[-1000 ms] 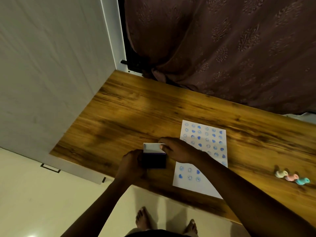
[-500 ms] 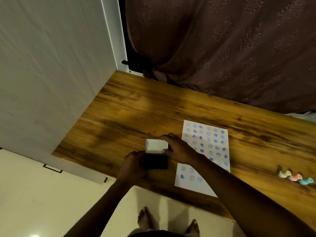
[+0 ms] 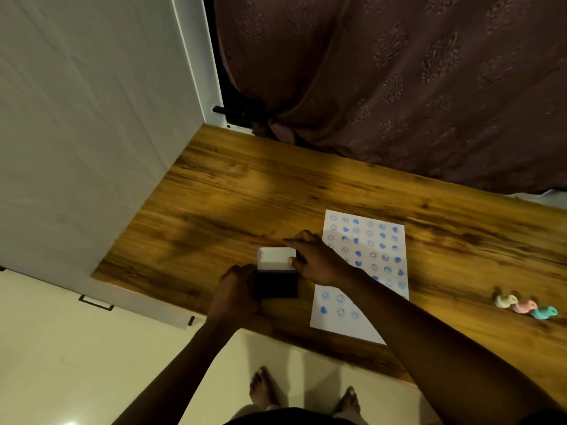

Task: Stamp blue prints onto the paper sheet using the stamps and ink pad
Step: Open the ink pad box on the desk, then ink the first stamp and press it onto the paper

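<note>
**Ink pad lid under the fingers, sheet close by**

Since the earlier frames, the right hand (image 3: 319, 262) has shifted a little on the white lid (image 3: 274, 258), and the lid now stands more raised behind the dark pad.

From largest to smallest: the bench (image 3: 233, 197) carries everything. The paper sheet (image 3: 368, 250) lies just right of the pad, with rows of blue prints on it; the right forearm crosses over its lower part. The ink pad (image 3: 277, 283) sits near the front edge of the bench. The left hand (image 3: 236, 294) is closed around its left side and holds it. The right hand pinches the right edge of the lid with fingers narrow. Three small stamps (image 3: 524, 306) lie well apart at the far right, no hand on them.

I judge some risks. The forearm can drag over the prints and smear them if the ink is not dry. Fingers at the lid edge can touch ink and then mark the sheet. The pad is near the bench edge, so a hard pull on the lid can tip it off onto the floor.
</note>
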Demonstrator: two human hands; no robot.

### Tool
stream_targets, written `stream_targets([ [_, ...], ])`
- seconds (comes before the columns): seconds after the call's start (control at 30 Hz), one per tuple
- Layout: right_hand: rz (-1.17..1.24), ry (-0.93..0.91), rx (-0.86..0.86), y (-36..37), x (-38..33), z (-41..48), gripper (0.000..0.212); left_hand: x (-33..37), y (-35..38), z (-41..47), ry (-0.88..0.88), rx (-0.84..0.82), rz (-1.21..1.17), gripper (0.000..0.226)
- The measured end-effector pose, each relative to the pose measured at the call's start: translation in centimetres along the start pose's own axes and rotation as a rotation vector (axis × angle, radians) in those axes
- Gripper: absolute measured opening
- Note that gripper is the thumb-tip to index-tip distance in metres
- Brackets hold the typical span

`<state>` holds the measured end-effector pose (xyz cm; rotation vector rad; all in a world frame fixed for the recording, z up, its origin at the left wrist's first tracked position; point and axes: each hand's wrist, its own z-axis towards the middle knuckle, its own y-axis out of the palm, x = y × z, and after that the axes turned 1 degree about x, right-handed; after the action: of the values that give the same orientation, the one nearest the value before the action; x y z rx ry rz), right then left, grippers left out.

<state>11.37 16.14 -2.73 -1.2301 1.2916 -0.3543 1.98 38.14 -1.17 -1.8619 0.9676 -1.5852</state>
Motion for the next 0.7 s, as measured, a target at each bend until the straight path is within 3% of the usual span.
stream_targets([
  [0.17,0.128,0.027,0.173,-2.5,-0.3,-2.1,0.046,1.6,0.0,-0.1,-0.071,0.101,-0.056,0.078],
  [0.43,0.333,0.122,0.415,-6.8,2.2,-10.8,0.035,9.4,3.8,1.5,0.034,0.099,-0.136,0.041],
  [0.7,0.343,0.281,0.562,-10.7,7.1,-20.2,0.032,18.1,10.0,1.9,0.186,0.027,-0.164,0.047],
])
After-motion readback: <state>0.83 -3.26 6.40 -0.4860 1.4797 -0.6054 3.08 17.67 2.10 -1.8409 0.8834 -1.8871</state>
